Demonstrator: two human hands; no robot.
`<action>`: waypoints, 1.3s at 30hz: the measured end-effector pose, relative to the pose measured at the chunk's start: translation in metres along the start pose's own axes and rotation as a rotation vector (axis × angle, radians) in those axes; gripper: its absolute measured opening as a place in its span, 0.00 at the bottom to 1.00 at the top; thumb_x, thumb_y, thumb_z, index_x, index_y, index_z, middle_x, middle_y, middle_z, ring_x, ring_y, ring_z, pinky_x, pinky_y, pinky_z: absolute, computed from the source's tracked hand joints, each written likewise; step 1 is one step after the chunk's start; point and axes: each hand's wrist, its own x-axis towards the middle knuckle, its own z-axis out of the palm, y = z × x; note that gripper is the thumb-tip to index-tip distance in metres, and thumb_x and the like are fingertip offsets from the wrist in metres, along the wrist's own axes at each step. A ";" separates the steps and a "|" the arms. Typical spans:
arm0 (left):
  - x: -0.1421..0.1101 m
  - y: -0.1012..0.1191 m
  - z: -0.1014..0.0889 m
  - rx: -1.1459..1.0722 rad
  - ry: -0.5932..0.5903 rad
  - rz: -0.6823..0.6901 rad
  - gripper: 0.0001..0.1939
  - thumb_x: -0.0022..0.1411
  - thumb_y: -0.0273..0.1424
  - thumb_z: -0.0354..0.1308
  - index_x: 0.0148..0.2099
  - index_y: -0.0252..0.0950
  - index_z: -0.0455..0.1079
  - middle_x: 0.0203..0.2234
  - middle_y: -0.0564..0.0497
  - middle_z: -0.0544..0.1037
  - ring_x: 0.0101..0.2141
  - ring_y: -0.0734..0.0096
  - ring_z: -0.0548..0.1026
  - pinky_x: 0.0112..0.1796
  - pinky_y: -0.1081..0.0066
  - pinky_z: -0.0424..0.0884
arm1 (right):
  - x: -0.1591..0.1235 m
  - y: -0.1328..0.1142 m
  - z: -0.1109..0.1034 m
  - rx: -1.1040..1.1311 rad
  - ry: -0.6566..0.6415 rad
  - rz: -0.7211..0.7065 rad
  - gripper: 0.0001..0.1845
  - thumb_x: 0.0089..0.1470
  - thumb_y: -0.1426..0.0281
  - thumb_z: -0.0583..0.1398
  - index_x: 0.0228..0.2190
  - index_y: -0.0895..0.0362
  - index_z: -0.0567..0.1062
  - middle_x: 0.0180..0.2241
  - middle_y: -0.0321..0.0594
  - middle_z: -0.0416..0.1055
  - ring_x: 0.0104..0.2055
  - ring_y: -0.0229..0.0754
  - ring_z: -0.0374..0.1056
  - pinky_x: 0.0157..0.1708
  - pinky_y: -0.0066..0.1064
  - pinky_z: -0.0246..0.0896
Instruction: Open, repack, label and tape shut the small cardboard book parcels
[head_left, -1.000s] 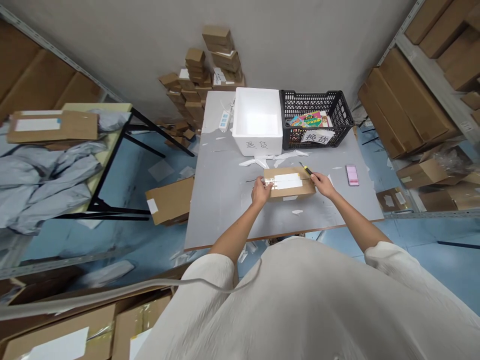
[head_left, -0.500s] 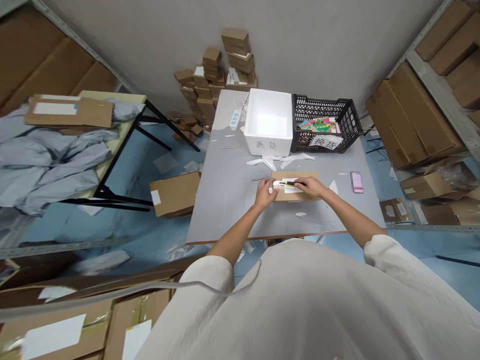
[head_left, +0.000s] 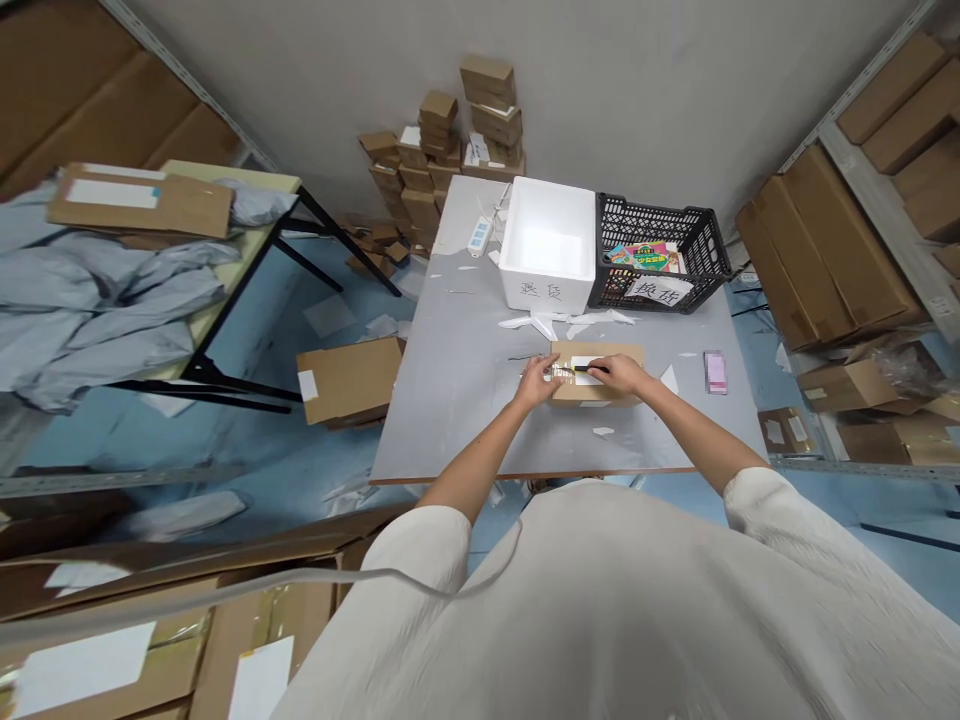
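A small cardboard box [head_left: 611,393] with a white label and shiny clear tape lies on the grey table [head_left: 450,400] in front of me. My left hand [head_left: 537,382] grips the left end of the box, thumb and fingers at its corners. In my right hand [head_left: 621,372] is a yellow and black utility knife [head_left: 581,369], held low over the top of the box. Its tip points left at the taped part, close to my left fingers; whether the blade touches the tape I cannot tell.
Behind the box stand a white foam bin [head_left: 547,290] and a black plastic crate [head_left: 664,250] with colourful printed items inside. Paper scraps [head_left: 544,325] lie around. A pink-screened phone [head_left: 715,372] is at right, a power strip [head_left: 480,236] at back left. Stacked boxes [head_left: 491,120] line the wall.
The knife in my right hand lies a little differently over the taped end. My left hand stays on the box. The whole view has shifted slightly.
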 end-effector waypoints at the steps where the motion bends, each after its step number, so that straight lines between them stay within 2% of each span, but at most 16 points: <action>1: 0.001 0.000 -0.001 0.002 -0.004 0.003 0.38 0.62 0.36 0.73 0.74 0.43 0.74 0.53 0.45 0.74 0.53 0.55 0.78 0.63 0.56 0.76 | 0.001 0.000 0.000 -0.002 -0.003 -0.007 0.24 0.73 0.49 0.59 0.52 0.46 0.90 0.48 0.43 0.88 0.48 0.57 0.80 0.45 0.38 0.67; 7: 0.004 0.002 -0.003 0.038 -0.017 0.039 0.38 0.62 0.36 0.73 0.74 0.42 0.74 0.51 0.45 0.74 0.54 0.53 0.78 0.64 0.56 0.74 | 0.006 0.002 -0.002 -0.019 -0.005 -0.004 0.23 0.72 0.50 0.59 0.51 0.46 0.90 0.48 0.43 0.88 0.47 0.57 0.80 0.45 0.38 0.68; 11: 0.006 0.005 -0.005 0.118 -0.017 0.055 0.38 0.63 0.36 0.72 0.74 0.40 0.74 0.51 0.43 0.75 0.59 0.48 0.75 0.67 0.54 0.71 | 0.001 0.007 -0.014 -0.072 -0.022 0.027 0.23 0.72 0.51 0.60 0.52 0.48 0.90 0.48 0.44 0.88 0.48 0.57 0.81 0.45 0.38 0.68; 15: 0.003 0.012 -0.009 0.235 -0.042 0.055 0.37 0.65 0.39 0.69 0.75 0.43 0.72 0.56 0.42 0.74 0.62 0.46 0.72 0.67 0.52 0.69 | -0.013 0.011 -0.034 -0.195 -0.102 0.060 0.23 0.74 0.56 0.57 0.55 0.50 0.88 0.52 0.45 0.87 0.52 0.55 0.80 0.46 0.36 0.67; 18: -0.002 0.023 -0.012 0.374 -0.037 0.071 0.34 0.67 0.39 0.67 0.73 0.45 0.73 0.63 0.40 0.71 0.64 0.41 0.68 0.66 0.49 0.68 | -0.024 0.013 -0.049 -0.270 -0.158 0.105 0.23 0.75 0.58 0.56 0.56 0.50 0.87 0.53 0.44 0.87 0.52 0.53 0.79 0.44 0.34 0.65; 22: -0.008 0.038 -0.015 0.505 -0.060 0.186 0.28 0.69 0.33 0.62 0.70 0.46 0.74 0.70 0.40 0.68 0.69 0.40 0.64 0.67 0.44 0.63 | -0.036 0.019 -0.062 -0.341 -0.196 0.149 0.21 0.75 0.58 0.56 0.53 0.48 0.87 0.50 0.44 0.87 0.50 0.52 0.79 0.42 0.34 0.63; 25: -0.009 0.046 -0.016 0.564 -0.139 0.253 0.28 0.69 0.26 0.57 0.68 0.46 0.75 0.67 0.41 0.72 0.67 0.44 0.67 0.64 0.47 0.65 | -0.043 0.028 -0.068 -0.368 -0.202 0.173 0.22 0.74 0.57 0.56 0.52 0.49 0.88 0.50 0.45 0.87 0.50 0.53 0.79 0.41 0.35 0.62; 28: -0.011 0.052 -0.017 0.622 -0.216 0.270 0.27 0.70 0.23 0.53 0.66 0.46 0.76 0.64 0.42 0.75 0.65 0.47 0.70 0.62 0.50 0.68 | -0.051 0.040 -0.072 -0.365 -0.186 0.191 0.22 0.74 0.56 0.56 0.52 0.49 0.88 0.51 0.46 0.87 0.50 0.55 0.79 0.41 0.36 0.63; 30: -0.013 0.056 -0.016 0.660 -0.222 0.263 0.25 0.72 0.25 0.52 0.65 0.46 0.76 0.64 0.42 0.76 0.64 0.47 0.71 0.62 0.49 0.69 | -0.056 0.048 -0.074 -0.357 -0.169 0.194 0.23 0.74 0.56 0.56 0.53 0.48 0.88 0.50 0.46 0.87 0.50 0.55 0.79 0.41 0.37 0.64; 33: -0.017 0.065 -0.012 0.718 -0.212 0.226 0.20 0.75 0.37 0.57 0.64 0.44 0.76 0.64 0.39 0.75 0.64 0.42 0.72 0.63 0.47 0.67 | -0.061 0.057 -0.075 -0.335 -0.152 0.192 0.24 0.74 0.54 0.56 0.56 0.46 0.88 0.49 0.45 0.87 0.50 0.54 0.79 0.42 0.36 0.64; 36: -0.018 0.076 -0.005 0.778 -0.235 0.180 0.27 0.69 0.48 0.67 0.64 0.44 0.75 0.62 0.38 0.74 0.64 0.37 0.71 0.65 0.45 0.65 | -0.061 0.062 -0.076 -0.335 -0.154 0.186 0.24 0.73 0.56 0.57 0.58 0.46 0.87 0.50 0.46 0.87 0.51 0.55 0.80 0.44 0.38 0.65; 39: -0.016 0.085 -0.001 0.827 -0.259 0.136 0.30 0.65 0.48 0.71 0.65 0.45 0.74 0.62 0.37 0.74 0.65 0.36 0.70 0.66 0.45 0.64 | -0.063 0.067 -0.080 -0.366 -0.169 0.180 0.23 0.73 0.58 0.57 0.56 0.48 0.88 0.50 0.48 0.87 0.50 0.56 0.80 0.43 0.38 0.65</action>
